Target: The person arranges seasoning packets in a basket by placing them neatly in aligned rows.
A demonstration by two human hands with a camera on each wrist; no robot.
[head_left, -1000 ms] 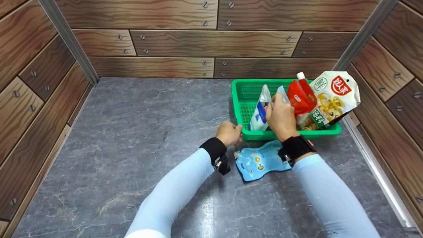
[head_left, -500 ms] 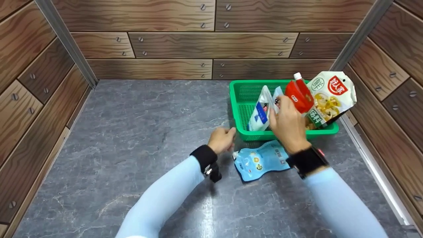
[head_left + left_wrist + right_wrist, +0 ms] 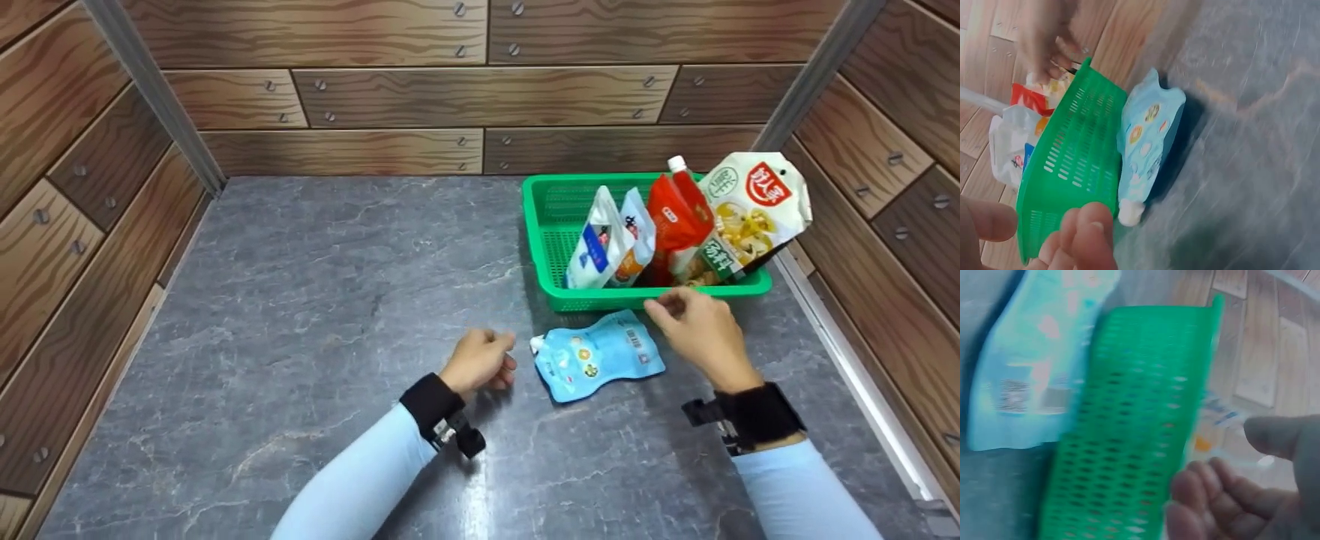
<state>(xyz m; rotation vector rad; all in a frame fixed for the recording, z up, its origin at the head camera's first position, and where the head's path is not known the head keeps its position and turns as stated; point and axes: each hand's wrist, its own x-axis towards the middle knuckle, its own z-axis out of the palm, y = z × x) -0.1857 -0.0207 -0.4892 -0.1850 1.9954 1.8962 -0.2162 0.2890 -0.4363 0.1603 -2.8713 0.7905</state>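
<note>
A light blue spouted pouch (image 3: 600, 356) lies flat on the grey surface, in front of the green basket (image 3: 592, 301). My left hand (image 3: 480, 360) hovers left of its white cap, fingers loosely bent around nothing. Just above the pouch's right end, near the basket's front rim, is my right hand (image 3: 697, 330), also holding nothing. Inside the basket stand a white-and-blue pouch (image 3: 596, 247), a pale blue pouch (image 3: 636, 232), a red spouted pouch (image 3: 679, 225) and a white-and-green food packet (image 3: 754, 214) that leans over the right rim. The wrist views show thumb and fingers apart on both hands.
Wood-patterned panels (image 3: 480, 97) enclose the back and sides. A metal strip (image 3: 855, 382) runs along the right edge of the grey marbled surface (image 3: 322, 300), which extends to the left of the basket.
My right hand has let go of the pale blue pouch and come out of the basket toward the front right. My left hand has drawn back from the basket's front left corner.
</note>
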